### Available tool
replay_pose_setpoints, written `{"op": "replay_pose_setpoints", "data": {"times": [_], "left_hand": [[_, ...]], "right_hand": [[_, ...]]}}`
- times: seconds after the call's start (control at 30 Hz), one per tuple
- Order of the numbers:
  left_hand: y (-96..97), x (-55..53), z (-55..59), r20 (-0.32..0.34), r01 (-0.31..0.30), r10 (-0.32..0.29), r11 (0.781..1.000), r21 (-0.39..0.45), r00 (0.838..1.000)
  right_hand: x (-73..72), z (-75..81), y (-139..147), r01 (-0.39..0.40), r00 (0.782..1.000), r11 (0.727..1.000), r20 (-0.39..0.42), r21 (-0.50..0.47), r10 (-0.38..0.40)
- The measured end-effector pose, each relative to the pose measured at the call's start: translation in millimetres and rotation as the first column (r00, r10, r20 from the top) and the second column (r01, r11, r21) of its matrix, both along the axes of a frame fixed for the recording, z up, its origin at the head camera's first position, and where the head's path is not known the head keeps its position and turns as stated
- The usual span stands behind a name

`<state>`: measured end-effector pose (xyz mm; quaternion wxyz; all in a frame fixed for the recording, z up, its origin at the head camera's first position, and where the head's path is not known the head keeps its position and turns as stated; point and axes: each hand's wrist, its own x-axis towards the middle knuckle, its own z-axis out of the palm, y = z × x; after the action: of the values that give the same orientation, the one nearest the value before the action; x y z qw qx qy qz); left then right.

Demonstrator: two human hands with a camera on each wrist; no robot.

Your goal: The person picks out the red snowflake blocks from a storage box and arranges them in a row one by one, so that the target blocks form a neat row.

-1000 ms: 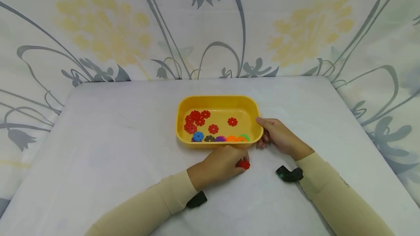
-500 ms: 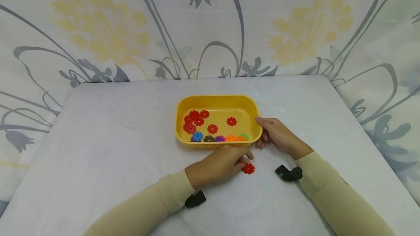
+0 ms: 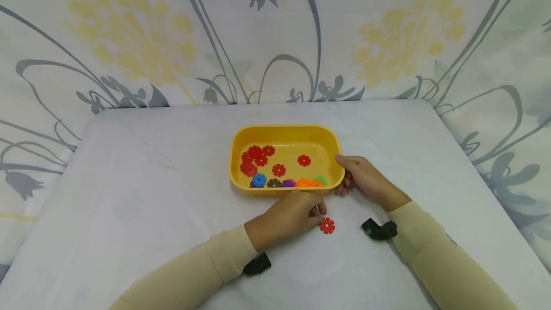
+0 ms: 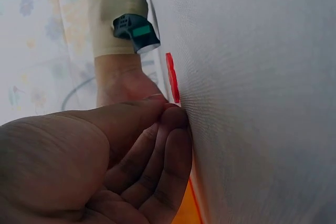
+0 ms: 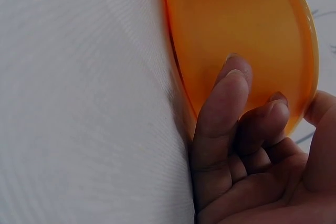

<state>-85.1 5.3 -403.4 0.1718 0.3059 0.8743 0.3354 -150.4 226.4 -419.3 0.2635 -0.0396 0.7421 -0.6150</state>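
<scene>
A red notched plastic disc (image 3: 327,225) lies on the white-covered table, just in front of the yellow plastic tray. My left hand (image 3: 291,214) is right at the disc's left edge, fingers curled and thumb tip meeting the index fingertip. In the left wrist view, the red disc (image 4: 172,77) appears edge-on, just beyond those fingertips. With the thumb on its rim and bent fingers against the outer wall, my right hand (image 3: 366,178) grips the right end of the tray (image 3: 286,190). The right wrist view shows the fingers (image 5: 226,103) against the tray's orange-looking wall (image 5: 236,24).
Inside the tray are several red discs (image 3: 255,152), mostly to the left. A blue disc (image 3: 259,179), a dark one (image 3: 274,183) and purple, orange and green ones line the near wall. Patterned curtain cloth (image 3: 275,37) rises behind the table (image 3: 150,181).
The left fingers held the red disc, then parted from it as it came flat on the table. Now they are drawn together beside it, and the disc sits slightly nearer. The right hand stays put.
</scene>
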Motion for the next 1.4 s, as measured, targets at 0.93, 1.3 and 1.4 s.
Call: {"op": "replay_pose_setpoints", "data": {"times": [0.93, 1.3, 1.4], "left_hand": [[-75.9, -78.2, 35.5, -0.123, -0.095, 0.071, 0.974, -0.204, 0.99], [-79.8, -96.2, 14.0, -0.133, -0.032, -0.012, 0.945, -0.326, 0.991], [-79.4, -98.1, 13.0, -0.109, -0.036, 0.002, 0.95, -0.31, 0.994]], "right_hand": [[2.0, 1.2, -2.2, -0.016, 0.999, 0.999, -0.035, 0.047, 0.018], [-0.1, -1.7, -3.7, -0.015, 0.999, 0.998, -0.036, 0.058, 0.017], [0.7, -1.9, -3.2, 0.009, 0.999, 0.999, -0.035, 0.048, -0.007]]}}
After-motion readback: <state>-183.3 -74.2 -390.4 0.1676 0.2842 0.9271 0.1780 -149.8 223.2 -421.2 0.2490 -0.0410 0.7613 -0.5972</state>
